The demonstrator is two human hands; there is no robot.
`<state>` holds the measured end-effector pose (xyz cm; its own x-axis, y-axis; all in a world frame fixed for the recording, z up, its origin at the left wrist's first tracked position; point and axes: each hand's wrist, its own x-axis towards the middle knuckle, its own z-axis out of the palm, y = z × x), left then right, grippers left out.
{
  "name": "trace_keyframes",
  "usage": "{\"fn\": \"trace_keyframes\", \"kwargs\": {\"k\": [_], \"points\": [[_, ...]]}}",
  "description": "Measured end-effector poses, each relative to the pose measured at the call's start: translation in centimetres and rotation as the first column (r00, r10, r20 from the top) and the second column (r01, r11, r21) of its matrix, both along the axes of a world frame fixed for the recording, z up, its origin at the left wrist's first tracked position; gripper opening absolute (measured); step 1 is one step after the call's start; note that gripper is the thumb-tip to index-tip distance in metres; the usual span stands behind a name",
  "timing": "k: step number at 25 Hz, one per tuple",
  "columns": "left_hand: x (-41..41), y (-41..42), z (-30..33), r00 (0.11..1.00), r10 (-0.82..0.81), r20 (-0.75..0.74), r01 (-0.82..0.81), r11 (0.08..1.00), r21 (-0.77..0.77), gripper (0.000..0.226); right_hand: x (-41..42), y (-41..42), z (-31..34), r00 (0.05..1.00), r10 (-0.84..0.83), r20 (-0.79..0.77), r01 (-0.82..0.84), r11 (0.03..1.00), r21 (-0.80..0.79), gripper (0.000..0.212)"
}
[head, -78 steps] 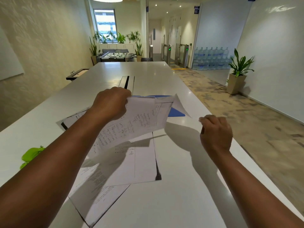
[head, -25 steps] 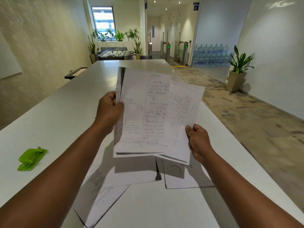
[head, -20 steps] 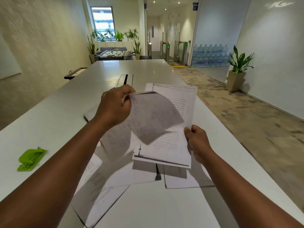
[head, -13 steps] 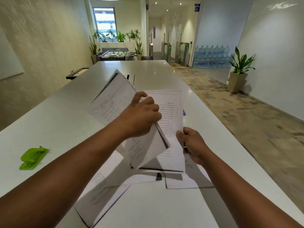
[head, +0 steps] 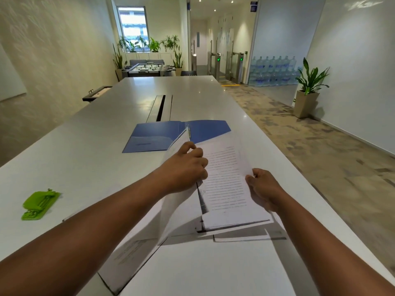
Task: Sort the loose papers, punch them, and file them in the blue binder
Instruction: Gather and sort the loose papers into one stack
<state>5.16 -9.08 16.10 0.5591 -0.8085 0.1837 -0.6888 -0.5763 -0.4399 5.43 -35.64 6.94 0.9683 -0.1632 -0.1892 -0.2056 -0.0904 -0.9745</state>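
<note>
The blue binder lies open and flat on the white table, beyond my hands. My right hand grips the right edge of a printed sheet held above the table. My left hand pinches another sheet by its edge; it hangs steeply, turned nearly edge-on, just left of the printed one. More loose papers lie flat on the table under both arms. A green hole punch rests at the left.
A long cable slot runs down the table's middle behind the binder. The table's right edge drops to a carpeted floor with a potted plant. Water bottles and a football table stand far behind.
My left hand has carried its sheet from the left across to the right, against the sheet in my right hand. Both sheets have come down, and the open binder now shows.
</note>
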Motion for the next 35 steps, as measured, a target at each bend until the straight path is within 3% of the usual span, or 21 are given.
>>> {"fn": "trace_keyframes", "kwargs": {"k": [6,14,19,23,27,31,33,35], "points": [[0.3,0.4,-1.0,0.998,0.067,-0.012,-0.066,0.997,0.036,0.024,-0.1,-2.6,-1.0,0.996,-0.04,-0.082,0.043,0.999,0.027,0.018],[0.3,-0.2,-1.2,0.996,0.076,-0.035,-0.075,0.996,0.047,0.027,-0.6,-3.2,-1.5,0.989,-0.073,-0.131,0.061,0.994,-0.094,0.019],[0.1,-0.3,-1.2,0.997,0.067,-0.04,-0.065,0.997,0.038,0.026,-1.5,-2.9,-1.1,0.993,-0.067,-0.099,0.022,0.916,-0.4,0.012],[0.1,-0.2,-1.2,0.997,0.064,-0.043,-0.063,0.998,0.024,0.025,-2.0,-3.1,0.2,0.998,-0.007,-0.062,-0.026,0.85,-0.526,0.016],[-0.3,-0.5,-0.6,0.999,0.025,-0.04,-0.026,0.999,-0.023,0.024,-2.2,-2.4,5.0,0.981,0.195,0.02,-0.114,0.65,-0.751,0.026],[-0.8,-1.5,0.4,0.999,-0.013,-0.045,0.009,0.996,-0.089,0.027,-2.3,0.1,8.9,0.919,0.386,-0.084,-0.201,0.275,-0.94,0.024],[-0.8,-1.8,0.7,0.998,-0.006,-0.062,-0.001,0.994,-0.108,0.023,-2.6,1.8,9.8,0.902,0.421,-0.09,-0.137,0.083,-0.987,0.023],[-0.7,-2.0,0.7,0.997,0.013,-0.075,-0.021,0.994,-0.106,0.021,-2.6,3.3,10.4,0.887,0.458,-0.052,-0.052,-0.012,-0.999,0.021]]}}
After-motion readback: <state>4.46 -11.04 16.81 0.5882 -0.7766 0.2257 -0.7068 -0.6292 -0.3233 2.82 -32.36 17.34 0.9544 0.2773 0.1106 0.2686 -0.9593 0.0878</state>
